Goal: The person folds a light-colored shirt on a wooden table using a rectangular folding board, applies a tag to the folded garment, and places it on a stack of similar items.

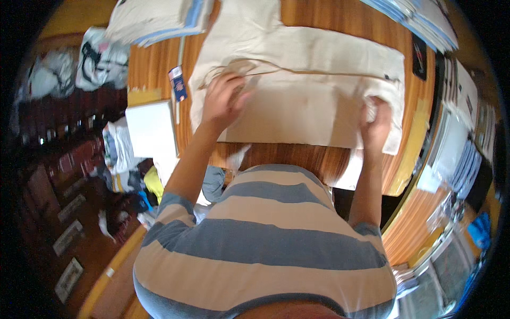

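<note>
A cream cloth garment [308, 111] lies spread and partly folded on the wooden table, with a thin tan edge or cord running across it. At its left part, my left hand [226, 98] is over the cloth with fingers curled inward. Blur hides what, if anything, is between them. A loose tan fold [241, 66] stands up just beyond those fingers. Over at the right end, my right hand [376, 122] is closed on a bunched, raised bit of the same garment. The cloth's far part reaches past the top edge of the view.
Folded cloth stacks stand at the far left [159, 21] and far right [419, 18]. A dark blue box [178, 84] and a white board [151, 127] lie left of the garment. A black phone-like object [419, 57] is at the right table edge. Plastic-wrapped goods [451, 143] crowd beyond it.
</note>
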A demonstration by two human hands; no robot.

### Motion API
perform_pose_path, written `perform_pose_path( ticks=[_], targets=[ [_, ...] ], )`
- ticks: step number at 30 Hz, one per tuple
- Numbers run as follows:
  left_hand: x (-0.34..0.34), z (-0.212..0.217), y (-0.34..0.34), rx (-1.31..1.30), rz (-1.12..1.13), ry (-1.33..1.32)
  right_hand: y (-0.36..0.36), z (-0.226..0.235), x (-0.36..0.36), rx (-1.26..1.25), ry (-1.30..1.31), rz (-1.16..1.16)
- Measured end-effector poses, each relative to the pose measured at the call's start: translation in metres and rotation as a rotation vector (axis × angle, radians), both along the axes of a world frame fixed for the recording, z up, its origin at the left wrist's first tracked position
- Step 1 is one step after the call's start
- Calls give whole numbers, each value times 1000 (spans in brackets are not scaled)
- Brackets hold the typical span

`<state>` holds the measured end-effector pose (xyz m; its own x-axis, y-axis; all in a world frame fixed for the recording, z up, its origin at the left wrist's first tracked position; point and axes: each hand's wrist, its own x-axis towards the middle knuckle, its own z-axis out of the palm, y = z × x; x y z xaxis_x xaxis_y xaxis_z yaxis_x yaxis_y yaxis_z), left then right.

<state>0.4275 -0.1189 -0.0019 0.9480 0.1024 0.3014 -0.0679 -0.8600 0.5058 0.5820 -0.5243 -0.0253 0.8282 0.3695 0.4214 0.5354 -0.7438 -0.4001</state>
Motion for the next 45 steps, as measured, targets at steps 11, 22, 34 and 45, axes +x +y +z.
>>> perform_pose_path(
  ticks=[11, 22, 34, 45],
  targets=[
    [-151, -25, 50, -35, 236, 215, 332, 9, -46, -166, 208, 1155],
    [-146, -46, 65, -33, 229, 227, 209, -18, 103, 353, 189, 249],
    [-170, -65, 75, 206, 205, 270, -153, -41, -134, -462, 275, -189],
    [-133, -42, 59, 173, 32, 276, -44, -4, -62, -10, 48, -94]
  ],
)
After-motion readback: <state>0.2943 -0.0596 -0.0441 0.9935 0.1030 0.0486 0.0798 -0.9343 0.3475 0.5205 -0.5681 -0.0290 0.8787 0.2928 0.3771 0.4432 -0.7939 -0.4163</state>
